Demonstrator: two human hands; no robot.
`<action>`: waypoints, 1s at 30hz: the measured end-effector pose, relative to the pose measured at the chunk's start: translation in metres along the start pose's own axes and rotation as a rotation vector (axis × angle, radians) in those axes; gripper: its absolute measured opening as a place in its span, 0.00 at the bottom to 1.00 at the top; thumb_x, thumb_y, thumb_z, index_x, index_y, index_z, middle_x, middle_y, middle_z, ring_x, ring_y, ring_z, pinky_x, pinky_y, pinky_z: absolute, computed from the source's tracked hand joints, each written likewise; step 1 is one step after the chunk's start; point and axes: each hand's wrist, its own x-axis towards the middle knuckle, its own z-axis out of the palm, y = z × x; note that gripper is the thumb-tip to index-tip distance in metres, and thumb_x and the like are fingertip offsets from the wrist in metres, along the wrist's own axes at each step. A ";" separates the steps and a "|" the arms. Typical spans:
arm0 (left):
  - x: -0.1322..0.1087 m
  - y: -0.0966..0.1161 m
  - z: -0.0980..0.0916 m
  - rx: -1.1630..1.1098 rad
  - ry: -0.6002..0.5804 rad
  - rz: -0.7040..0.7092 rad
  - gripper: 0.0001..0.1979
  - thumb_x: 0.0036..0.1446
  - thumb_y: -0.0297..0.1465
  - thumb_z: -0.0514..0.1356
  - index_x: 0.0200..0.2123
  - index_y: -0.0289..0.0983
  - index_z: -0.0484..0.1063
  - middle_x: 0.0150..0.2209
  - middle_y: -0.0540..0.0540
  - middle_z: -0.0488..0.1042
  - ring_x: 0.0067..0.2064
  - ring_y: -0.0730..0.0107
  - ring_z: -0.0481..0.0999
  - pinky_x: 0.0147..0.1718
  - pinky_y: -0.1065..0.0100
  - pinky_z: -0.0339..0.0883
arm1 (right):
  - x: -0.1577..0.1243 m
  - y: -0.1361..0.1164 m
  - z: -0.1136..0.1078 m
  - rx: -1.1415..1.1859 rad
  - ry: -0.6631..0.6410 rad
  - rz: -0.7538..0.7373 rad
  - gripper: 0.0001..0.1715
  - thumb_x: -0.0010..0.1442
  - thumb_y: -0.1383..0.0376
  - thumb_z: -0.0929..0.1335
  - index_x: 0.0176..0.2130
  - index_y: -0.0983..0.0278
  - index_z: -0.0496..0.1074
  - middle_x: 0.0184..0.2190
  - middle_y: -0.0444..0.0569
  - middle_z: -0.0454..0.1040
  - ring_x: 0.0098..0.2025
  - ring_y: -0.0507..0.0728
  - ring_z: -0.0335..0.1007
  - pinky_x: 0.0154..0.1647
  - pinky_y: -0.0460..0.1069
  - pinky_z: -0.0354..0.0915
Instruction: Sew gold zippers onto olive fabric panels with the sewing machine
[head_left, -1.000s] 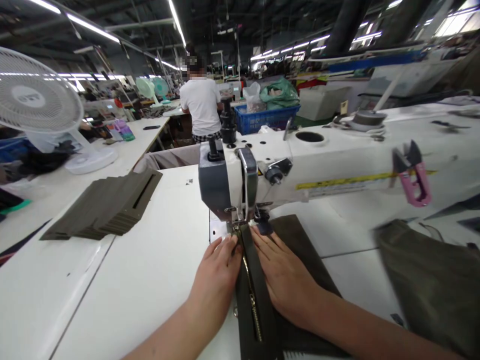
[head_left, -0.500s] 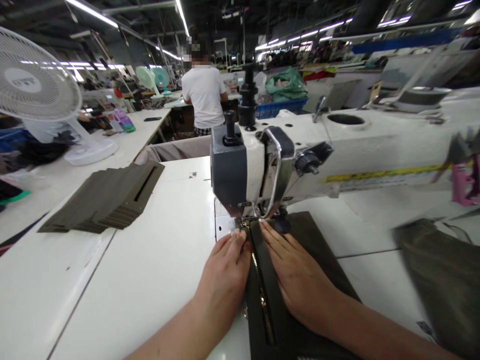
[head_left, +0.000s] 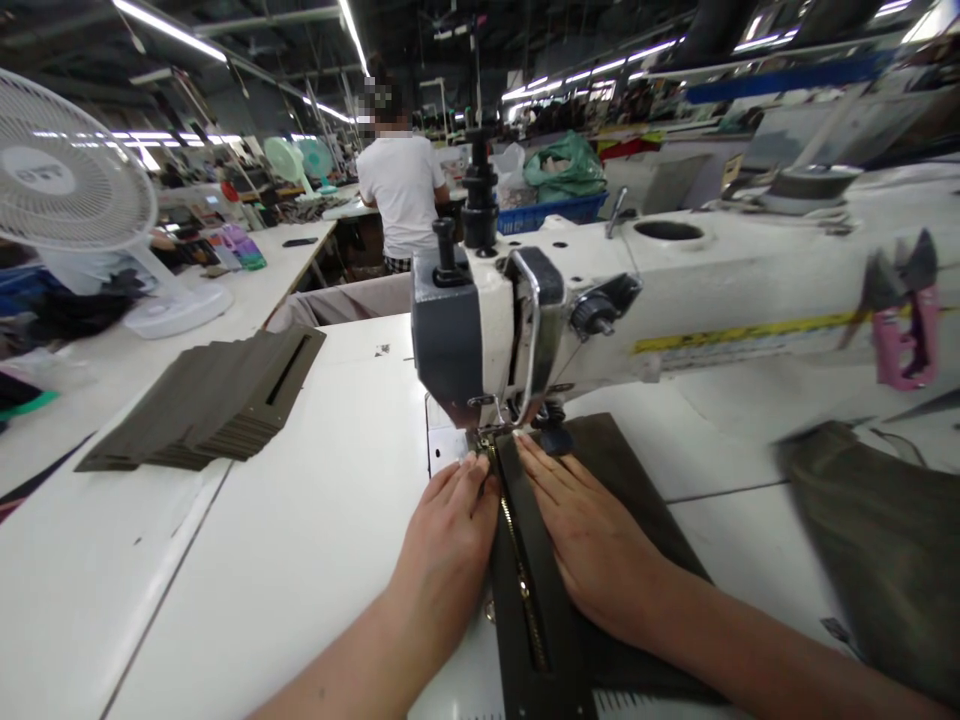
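A dark olive fabric panel with a brass zipper set in its long slot lies under the presser foot area of a white and grey sewing machine. At the panel's left edge, close to the needle, my left hand has its thumb and fingers closed on the border. My right hand lies flat on the panel right of the zipper, fingers stretched toward the foot. Beneath and beyond it, a wider dark piece spreads right. The needle tip is hidden.
A stack of slotted olive panels stands left on the white table. More olive fabric lies right. Pink-handled snips hang by the machine arm. A white fan stands far left; a person in white is ahead.
The zippered panel has slid slightly forward toward the needle, baring ruler-like marks at the table's front. Both hands keep nearly the same place on it. The view has shifted slightly.
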 end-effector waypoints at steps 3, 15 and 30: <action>0.000 -0.001 0.001 -0.005 -0.001 0.012 0.14 0.60 0.21 0.45 0.44 0.28 0.68 0.48 0.35 0.69 0.51 0.59 0.68 0.50 0.58 0.65 | -0.002 -0.002 0.001 -0.002 -0.009 0.017 0.26 0.59 0.69 0.57 0.57 0.72 0.59 0.56 0.57 0.60 0.61 0.60 0.48 0.60 0.59 0.49; 0.001 -0.005 -0.001 0.075 0.009 0.063 0.14 0.62 0.23 0.45 0.44 0.29 0.68 0.46 0.36 0.70 0.47 0.59 0.70 0.44 0.59 0.69 | 0.032 0.019 -0.015 0.314 0.272 0.271 0.08 0.56 0.68 0.63 0.34 0.66 0.72 0.32 0.51 0.73 0.37 0.58 0.68 0.39 0.53 0.64; 0.004 -0.003 -0.001 -0.001 -0.020 0.065 0.12 0.57 0.19 0.50 0.43 0.26 0.68 0.44 0.33 0.70 0.47 0.56 0.70 0.43 0.56 0.70 | 0.073 0.015 0.003 0.301 0.042 0.568 0.06 0.50 0.64 0.65 0.24 0.62 0.70 0.25 0.45 0.74 0.34 0.57 0.70 0.37 0.50 0.61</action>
